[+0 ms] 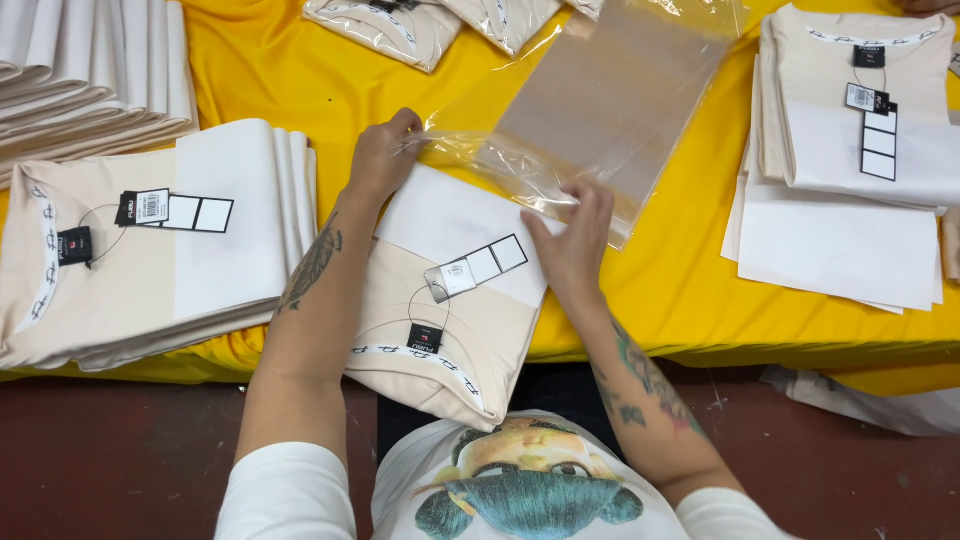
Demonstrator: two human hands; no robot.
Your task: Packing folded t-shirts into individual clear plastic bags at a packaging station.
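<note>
A folded cream shirt (450,330) with a white paper sheet and a hanging tag lies at the table's near edge, partly overhanging it. A clear plastic bag (590,110) lies just beyond it, its open mouth at the shirt's far end. My left hand (382,158) pinches the bag's mouth at the shirt's far left corner. My right hand (575,240) grips the bag's mouth edge at the shirt's far right corner.
A stack of folded cream shirts (150,260) lies to the left, another stack (860,110) with white paper sheets to the right. Bagged shirts (400,25) lie at the far edge, white folded piles (80,70) at far left. A yellow cloth (280,70) covers the table.
</note>
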